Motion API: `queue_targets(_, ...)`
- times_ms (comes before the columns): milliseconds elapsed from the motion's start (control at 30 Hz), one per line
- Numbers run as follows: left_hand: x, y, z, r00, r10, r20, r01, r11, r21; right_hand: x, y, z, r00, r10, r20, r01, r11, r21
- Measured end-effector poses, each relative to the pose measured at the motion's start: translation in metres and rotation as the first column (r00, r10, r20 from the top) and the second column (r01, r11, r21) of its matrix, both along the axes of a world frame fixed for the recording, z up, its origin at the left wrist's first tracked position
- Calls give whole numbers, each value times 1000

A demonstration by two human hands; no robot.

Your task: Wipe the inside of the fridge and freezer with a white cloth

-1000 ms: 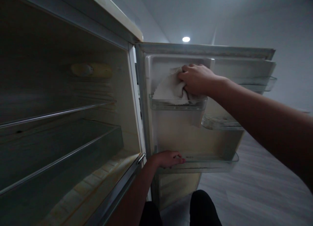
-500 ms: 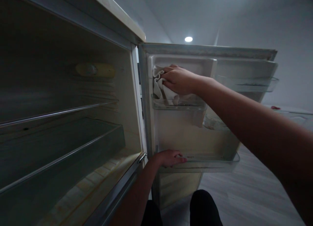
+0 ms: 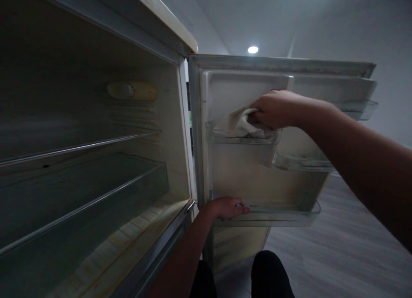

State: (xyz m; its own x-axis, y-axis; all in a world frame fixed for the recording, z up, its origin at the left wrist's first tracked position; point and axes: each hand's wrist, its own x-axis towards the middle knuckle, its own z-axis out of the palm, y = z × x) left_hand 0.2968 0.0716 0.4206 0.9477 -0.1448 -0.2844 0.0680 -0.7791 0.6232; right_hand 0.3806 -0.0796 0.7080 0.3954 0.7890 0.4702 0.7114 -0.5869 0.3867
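My right hand (image 3: pixel 273 109) is closed around a crumpled white cloth (image 3: pixel 246 123), just above the small upper-left door shelf (image 3: pixel 243 139). Part of the cloth is smeared by motion and touches or hangs close to the shelf. Lower down, my left hand (image 3: pixel 227 208) is curled over the front rim of the long clear bottom door shelf (image 3: pixel 277 218), at its hinge end. Both shelves belong to the fridge door (image 3: pixel 251 173), which stands wide open.
On the left is the fridge interior (image 3: pixel 175 160), with a glass shelf (image 3: pixel 77 150), a clear drawer (image 3: pixel 96 208) and a yellowed lamp cover (image 3: pixel 131 91). More door shelves (image 3: pixel 299 162) sit to the right. My knees (image 3: pixel 270 274) are below, over a grey wood-look floor (image 3: pixel 337 246).
My right hand has drawn the cloth right and slightly down, away from the door panel's hinge-side corner. My left hand keeps its hold on the bottom shelf. The view has shifted slightly.
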Motion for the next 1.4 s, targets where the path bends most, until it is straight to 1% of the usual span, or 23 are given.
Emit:
queue_targets(33, 0, -1, 1, 1000, -8, 6, 8, 1000, 10, -6, -3, 0, 999, 42, 23, -43, 996, 80)
queue_targets(100, 1, -2, 2, 1000, -19, 19, 19, 999, 27, -22, -7, -6, 986, 158, 54, -165, 965, 204)
queue_targets(133, 1, -2, 3, 999, -23, 22, 22, 999, 34, -32, -7, -12, 969, 234, 80, -247, 939, 238)
queue_targets(167, 2, -2, 3, 999, -23, 22, 22, 999, 41, -41, -5, -20, 950, 294, 109, -312, 919, 242)
queue_targets(267, 3, -2, 2, 999, -16, 33, 14, 997, 70, -61, 6, -54, 898, 398, 186, -428, 887, 174)
queue_targets(367, 5, -2, -1, 1000, 7, 29, -9, 997, 73, -67, 17, -82, 833, 489, 257, -528, 842, 108)
queue_targets(433, 5, -2, -2, 1000, 17, 23, -18, 998, 64, -63, 17, -90, 797, 520, 307, -567, 819, 84)
queue_targets(500, 5, -2, -2, 1000, 21, 23, -23, 998, 56, -54, 12, -92, 753, 544, 371, -601, 798, 49)
queue_targets(600, 4, -1, -1, 999, 24, 23, -25, 999, 38, -39, 2, -95, 639, 639, 429, -669, 737, -100)
queue_targets(633, 4, -1, -1, 999, 21, 26, -22, 999, 39, -35, 1, -96, 625, 655, 424, -670, 729, -139)
queue_targets(667, 4, -1, -1, 999, 19, 28, -20, 999, 38, -31, 1, -97, 633, 654, 415, -659, 736, -154)
queue_targets(700, 4, -1, -1, 999, 18, 26, -19, 999, 38, -29, 2, -99, 654, 636, 410, -641, 753, -146)
queue_targets(767, 4, -2, -1, 999, 14, 31, -15, 999, 39, -29, 6, -102, 695, 590, 410, -613, 785, -89)
queue_targets(833, 4, -2, -1, 999, 8, 37, -9, 999, 50, -33, 10, -104, 722, 572, 389, -609, 793, -37)
queue_targets(933, 4, -4, 1, 998, 6, 60, -11, 996, 87, -46, 11, -104, 774, 557, 303, -588, 809, 14)
queue_targets(1067, 4, -6, 3, 999, 13, 40, -17, 996, 86, -64, 6, -103, 813, 537, 226, -554, 832, 17)
queue_targets(1167, 3, -7, 5, 998, 17, 60, -22, 996, 82, -72, 7, -101, 825, 525, 212, -536, 844, -6)
queue_targets(1233, 3, -7, 6, 997, 21, 70, -28, 996, 90, -73, 16, -100, 845, 482, 232, -499, 867, 16)
queue_targets(1333, 2, -7, 6, 999, 16, 40, -20, 996, 83, -66, 37, -100, 885, 366, 290, -411, 905, 112)
queue_targets(1400, 2, -6, 6, 1000, 9, 28, -11, 997, 79, -58, 50, -102, 895, 306, 324, -371, 914, 164)
